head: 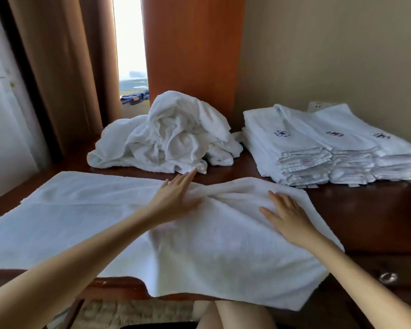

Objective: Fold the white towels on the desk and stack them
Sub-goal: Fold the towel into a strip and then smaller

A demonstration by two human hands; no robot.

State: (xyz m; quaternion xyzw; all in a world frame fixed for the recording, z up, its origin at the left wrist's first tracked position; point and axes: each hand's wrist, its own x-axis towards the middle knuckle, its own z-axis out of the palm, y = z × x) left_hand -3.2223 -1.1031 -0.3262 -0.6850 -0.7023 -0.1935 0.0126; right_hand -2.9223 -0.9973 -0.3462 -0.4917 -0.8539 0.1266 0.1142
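A large white towel lies spread across the dark wooden desk, its near edge hanging over the front. My left hand lies flat on the towel near its far edge, fingers straight, beside a bunched ridge of cloth. My right hand rests flat on the towel's right part, fingers spread. Behind, a heap of crumpled white towels sits at the back middle. At the back right stand stacks of folded white towels with dark blue emblems.
Brown curtains hang at the left, with a bright window gap and an orange-brown wooden panel behind the heap. A beige wall backs the stacks. A metal drawer knob shows at the front right. My knees appear below the desk.
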